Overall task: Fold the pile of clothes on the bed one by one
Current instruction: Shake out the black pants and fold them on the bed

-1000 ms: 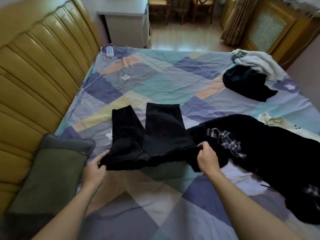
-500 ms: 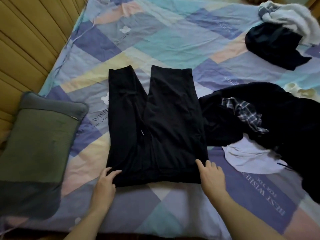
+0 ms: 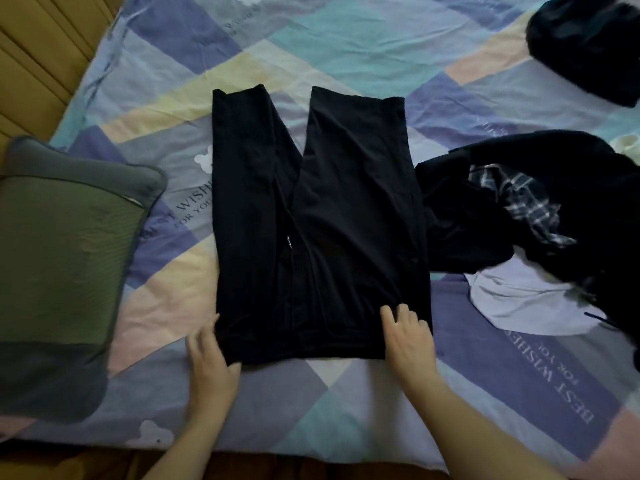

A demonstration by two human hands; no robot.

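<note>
- Head cam, looking down: black trousers [image 3: 318, 230] lie flat at frame centre on the patchwork bedsheet [image 3: 363, 46], waistband toward the bottom of the frame, both legs pointing up-frame w/ a V gap between them.
- My left hand [image 3: 209, 358] is at the lower-left corner of the waistband. Fingers are fairly straight along the fabric edge and the thumb touches the hem. I can't see any fabric pinched, so I read it as relaxed, not gripping.
- My right hand [image 3: 407, 336] lies palm-down on the lower-right part of the waistband, fingers spread and straight, pressing flat on the cloth w/o clutching it.
- Pile of clothes [image 3: 540, 209] sits at centre-right, just beside the trousers' right edge: dark garments, a plaid piece and a pale lilac-white garment [image 3: 519, 299] sticking out underneath.
- Another black garment [image 3: 585, 46] in the upper-right corner, well apart from the trousers.
- Grey-green pillow [image 3: 65, 265] at left of frame, apart from the trousers; tan padded headboard [image 3: 38, 57] in the upper left.
- Sheet has printed text, "BEST WISHES FOR YOU", at lower right.
</note>
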